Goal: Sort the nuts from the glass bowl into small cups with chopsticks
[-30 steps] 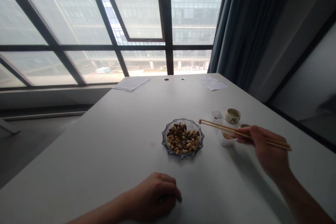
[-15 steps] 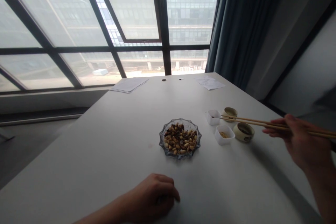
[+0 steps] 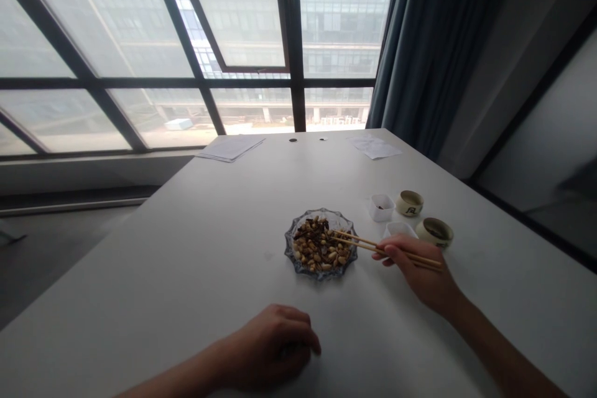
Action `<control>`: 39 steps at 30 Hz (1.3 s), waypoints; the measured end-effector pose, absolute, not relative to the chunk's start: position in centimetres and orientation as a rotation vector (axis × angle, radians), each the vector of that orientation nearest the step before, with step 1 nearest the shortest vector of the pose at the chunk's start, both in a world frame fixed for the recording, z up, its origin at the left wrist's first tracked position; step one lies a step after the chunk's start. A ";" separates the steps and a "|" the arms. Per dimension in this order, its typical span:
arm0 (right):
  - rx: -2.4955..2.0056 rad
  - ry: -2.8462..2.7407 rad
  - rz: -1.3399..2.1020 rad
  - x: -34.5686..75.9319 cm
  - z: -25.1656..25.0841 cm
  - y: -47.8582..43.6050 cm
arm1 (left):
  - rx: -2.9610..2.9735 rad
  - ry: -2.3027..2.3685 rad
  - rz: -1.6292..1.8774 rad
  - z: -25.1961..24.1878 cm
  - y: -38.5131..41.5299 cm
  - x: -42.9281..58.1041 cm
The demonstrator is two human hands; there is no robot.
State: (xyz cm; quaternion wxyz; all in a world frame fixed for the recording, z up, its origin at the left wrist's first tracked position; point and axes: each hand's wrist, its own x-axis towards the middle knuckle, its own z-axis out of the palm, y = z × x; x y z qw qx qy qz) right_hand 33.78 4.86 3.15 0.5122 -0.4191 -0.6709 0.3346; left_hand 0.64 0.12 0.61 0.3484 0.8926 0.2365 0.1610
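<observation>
A pair of wooden chopsticks (image 3: 373, 245) is held in my right hand (image 3: 422, 270), closed around their upper part. Their tips reach over the right half of a scalloped glass bowl (image 3: 290, 259). Inside lie mixed nuts and seeds (image 3: 319, 245), pale nuts among dark brown pieces. Whether the tips pinch a piece is too small to tell. My left hand (image 3: 275, 345) rests on the table in front of the bowl, fingers curled in and nothing visible in them. Behind my right hand stands a small white square cup (image 3: 396, 230), partly hidden.
Another white cup (image 3: 381, 211) with a few dark bits stands farther back. Two cream round cups (image 3: 410, 208) (image 3: 436, 230) sit to its right. Papers (image 3: 231, 148) and a loose sheet (image 3: 377, 148) lie at the white table's (image 3: 186, 249) far edge, below the windows.
My right hand has moved left with the chopsticks, from the small cups at the right to above the glass bowl. My left hand stays in place.
</observation>
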 end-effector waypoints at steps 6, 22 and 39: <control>-0.983 -1.763 0.704 32.8 2.3 5.4 | 2.322 0.606 0.409 0.6 0.1 0.6; -0.968 -1.686 0.745 32.7 1.2 5.5 | 2.321 0.600 0.412 0.7 0.2 0.7; -0.955 -1.640 0.774 32.5 0.9 5.5 | 2.328 0.595 0.403 0.7 0.2 0.6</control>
